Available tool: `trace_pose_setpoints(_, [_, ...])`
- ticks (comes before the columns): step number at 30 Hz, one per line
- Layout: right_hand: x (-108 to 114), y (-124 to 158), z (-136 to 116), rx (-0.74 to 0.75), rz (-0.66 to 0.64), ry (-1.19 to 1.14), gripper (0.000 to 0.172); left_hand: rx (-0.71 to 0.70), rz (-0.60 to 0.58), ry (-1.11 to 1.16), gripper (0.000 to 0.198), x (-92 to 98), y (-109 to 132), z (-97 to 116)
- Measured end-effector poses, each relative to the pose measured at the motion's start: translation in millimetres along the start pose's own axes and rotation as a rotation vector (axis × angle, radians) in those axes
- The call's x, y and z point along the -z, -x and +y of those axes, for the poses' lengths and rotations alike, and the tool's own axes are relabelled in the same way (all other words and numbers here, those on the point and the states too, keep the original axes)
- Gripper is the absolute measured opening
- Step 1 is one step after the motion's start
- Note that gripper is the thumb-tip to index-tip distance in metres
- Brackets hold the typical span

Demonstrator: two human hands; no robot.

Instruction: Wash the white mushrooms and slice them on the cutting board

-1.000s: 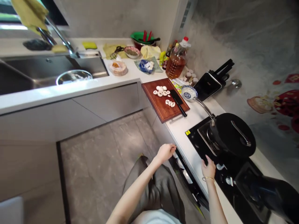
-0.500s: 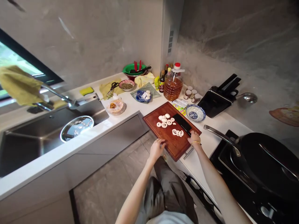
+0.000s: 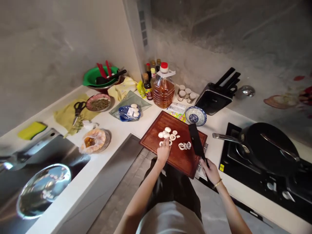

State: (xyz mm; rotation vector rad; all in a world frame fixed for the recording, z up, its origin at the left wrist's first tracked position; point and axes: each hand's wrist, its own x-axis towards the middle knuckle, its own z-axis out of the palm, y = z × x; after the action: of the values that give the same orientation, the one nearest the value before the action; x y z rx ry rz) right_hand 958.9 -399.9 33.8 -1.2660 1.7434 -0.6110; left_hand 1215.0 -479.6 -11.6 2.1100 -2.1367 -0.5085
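My left hand [image 3: 163,151] reaches over the near edge of the wooden cutting board [image 3: 180,162], its fingers drawn together on a mushroom [image 3: 170,142]. More white mushrooms [image 3: 166,132] lie in a cluster just beyond the fingertips. In my right hand [image 3: 211,172] is the handle of a black cleaver [image 3: 196,139]; its blade is raised at a slant over the board's right side. Cut mushroom slices [image 3: 184,146] rest on the board between the cleaver and my left hand.
A blue-patterned bowl [image 3: 196,116] touches the board's far side. At right, a lidded wok [image 3: 265,146] sits on the stove [image 3: 255,178]. Behind stand an oil jug [image 3: 163,87] and a knife block [image 3: 214,99]. Leftward are packaged mushrooms [image 3: 129,112], scissors [image 3: 79,109] and the sink [image 3: 80,161].
My left hand has moved from the board's near edge onto the mushrooms. My right hand has lifted the cleaver off the board and turned it. The view has swung right.
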Motion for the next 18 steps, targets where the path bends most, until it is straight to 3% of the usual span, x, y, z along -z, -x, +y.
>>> trace_pose_setpoints(4, [-29, 43, 5, -0.15, -0.133, -0.19, 0.043, -0.103, -0.088, -0.025, 0.043, 4.1, -2, -9])
trace_pose_setpoints(9, [-55, 46, 18, -0.2, -0.137, -0.167, 0.044, -0.163, -0.108, -0.001, 0.052, 0.4, -1, -10])
trace_pose_setpoints(14, [-53, 32, 30, -0.142, -0.067, -0.025, 0.044, -0.148, -0.091, 0.062, 0.053, -9.0, 2, -4])
trace_pose_setpoints(18, [-38, 19, 39, -0.035, 0.042, 0.105, 0.046, -0.182, -0.108, 0.234, 0.053, -20.7, 13, 15])
